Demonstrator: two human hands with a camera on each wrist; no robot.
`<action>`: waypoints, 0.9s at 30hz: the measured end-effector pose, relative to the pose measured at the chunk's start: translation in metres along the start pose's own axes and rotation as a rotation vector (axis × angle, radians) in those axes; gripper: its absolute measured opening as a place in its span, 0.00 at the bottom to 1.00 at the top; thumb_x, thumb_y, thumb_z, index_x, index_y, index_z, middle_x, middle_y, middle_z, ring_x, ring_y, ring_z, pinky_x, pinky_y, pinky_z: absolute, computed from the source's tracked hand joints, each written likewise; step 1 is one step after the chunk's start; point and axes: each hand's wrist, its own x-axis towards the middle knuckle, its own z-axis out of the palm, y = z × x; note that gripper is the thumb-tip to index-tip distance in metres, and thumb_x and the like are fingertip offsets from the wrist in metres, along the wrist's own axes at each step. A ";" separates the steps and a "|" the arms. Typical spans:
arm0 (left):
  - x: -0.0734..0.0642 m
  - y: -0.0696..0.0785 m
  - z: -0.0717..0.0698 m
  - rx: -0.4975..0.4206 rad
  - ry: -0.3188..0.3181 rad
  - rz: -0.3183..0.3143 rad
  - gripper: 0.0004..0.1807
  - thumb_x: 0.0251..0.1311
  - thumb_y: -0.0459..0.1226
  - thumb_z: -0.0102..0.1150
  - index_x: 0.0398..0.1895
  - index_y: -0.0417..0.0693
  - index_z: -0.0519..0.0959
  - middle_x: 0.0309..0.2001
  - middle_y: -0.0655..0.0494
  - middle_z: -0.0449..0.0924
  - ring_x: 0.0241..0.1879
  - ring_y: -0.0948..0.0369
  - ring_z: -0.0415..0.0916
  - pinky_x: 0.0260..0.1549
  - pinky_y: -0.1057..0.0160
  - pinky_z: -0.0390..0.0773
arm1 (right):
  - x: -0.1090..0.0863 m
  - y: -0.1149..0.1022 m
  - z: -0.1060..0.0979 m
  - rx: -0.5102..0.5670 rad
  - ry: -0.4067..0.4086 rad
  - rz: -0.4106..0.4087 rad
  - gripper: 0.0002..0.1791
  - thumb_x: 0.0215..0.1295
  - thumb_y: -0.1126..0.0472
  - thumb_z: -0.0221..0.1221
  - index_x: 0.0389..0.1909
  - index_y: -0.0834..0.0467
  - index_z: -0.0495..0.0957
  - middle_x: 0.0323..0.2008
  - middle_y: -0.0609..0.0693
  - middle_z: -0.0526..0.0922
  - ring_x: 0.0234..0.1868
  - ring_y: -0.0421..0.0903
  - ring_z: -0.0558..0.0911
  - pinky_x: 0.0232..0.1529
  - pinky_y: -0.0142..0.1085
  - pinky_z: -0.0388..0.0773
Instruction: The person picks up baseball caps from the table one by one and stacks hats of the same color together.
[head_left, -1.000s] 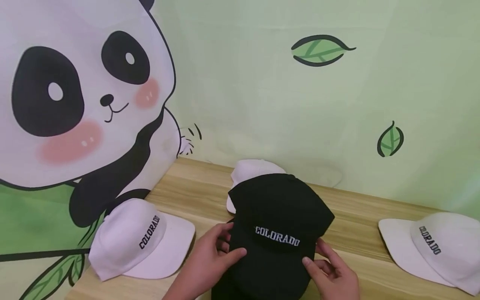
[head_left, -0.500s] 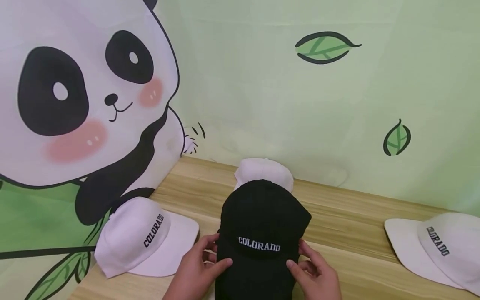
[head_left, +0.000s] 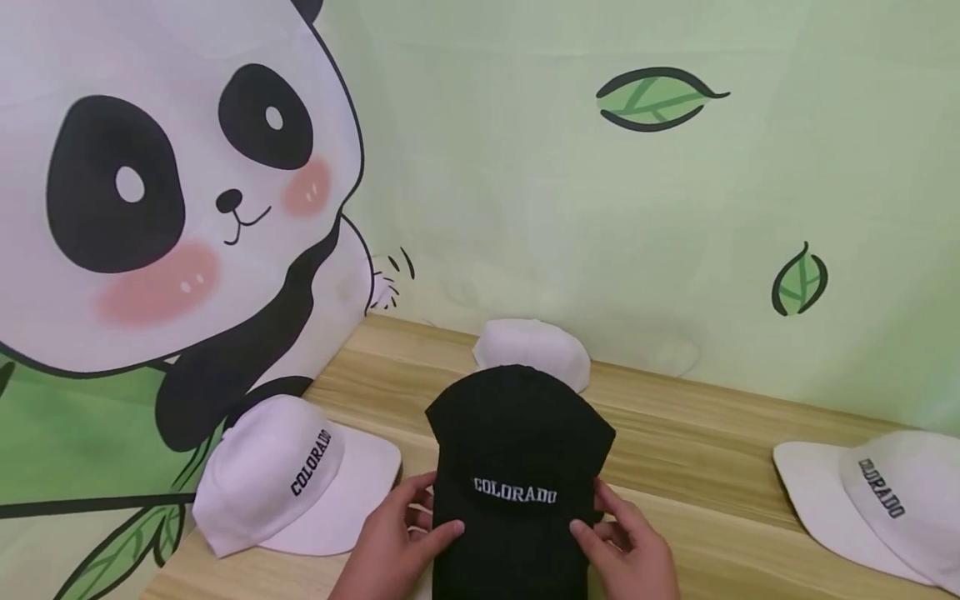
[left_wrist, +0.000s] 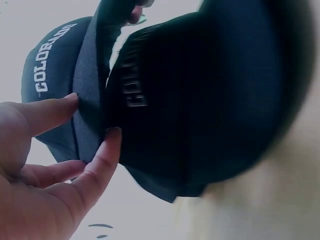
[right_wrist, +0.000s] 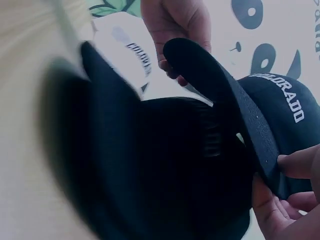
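Note:
A black baseball cap (head_left: 517, 442) with white COLORADO lettering is held between both hands, crown away from me and brim toward me. My left hand (head_left: 397, 533) pinches the left edge of its brim, thumb on top and fingers beneath. On the opposite brim edge my right hand (head_left: 630, 546) has the same pinch. Directly under the held cap is another black COLORADO cap (left_wrist: 190, 115), its front and brim dark in the left wrist view. The right wrist view shows this lower cap (right_wrist: 170, 150) as well, with blurred brim edges at left. The held cap hides it from the head view.
White COLORADO caps stand on the wooden table (head_left: 697, 467): one white cap (head_left: 262, 483) at left, another white cap (head_left: 900, 500) at right. A third white cap (head_left: 532, 350) sits behind the black one, partly covered. A green panda-print backdrop (head_left: 525, 167) rises behind the table.
The held black cap has shifted left and slightly down with both hands, now lined up over the lower black cap. More of the rear white cap shows. The head view has turned slightly left.

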 end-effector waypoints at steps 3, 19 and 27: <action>0.001 -0.011 0.003 0.046 -0.046 -0.006 0.42 0.51 0.53 0.70 0.64 0.38 0.68 0.42 0.52 0.77 0.39 0.62 0.77 0.40 0.59 0.80 | -0.002 0.013 -0.001 -0.051 -0.018 0.025 0.32 0.56 0.64 0.68 0.63 0.63 0.72 0.46 0.59 0.80 0.30 0.37 0.83 0.30 0.29 0.77; 0.000 -0.045 0.010 0.155 -0.191 -0.051 0.34 0.54 0.46 0.69 0.58 0.31 0.72 0.32 0.56 0.76 0.30 0.63 0.74 0.30 0.63 0.75 | -0.010 0.053 0.002 -0.112 -0.144 0.110 0.39 0.52 0.56 0.72 0.63 0.68 0.71 0.45 0.57 0.77 0.31 0.42 0.84 0.29 0.30 0.80; 0.002 -0.049 0.008 0.200 -0.248 -0.018 0.33 0.54 0.46 0.69 0.56 0.32 0.73 0.31 0.55 0.75 0.30 0.61 0.72 0.30 0.63 0.74 | -0.011 0.060 -0.001 -0.214 -0.164 0.105 0.44 0.49 0.46 0.72 0.62 0.67 0.72 0.45 0.55 0.78 0.33 0.41 0.84 0.30 0.30 0.79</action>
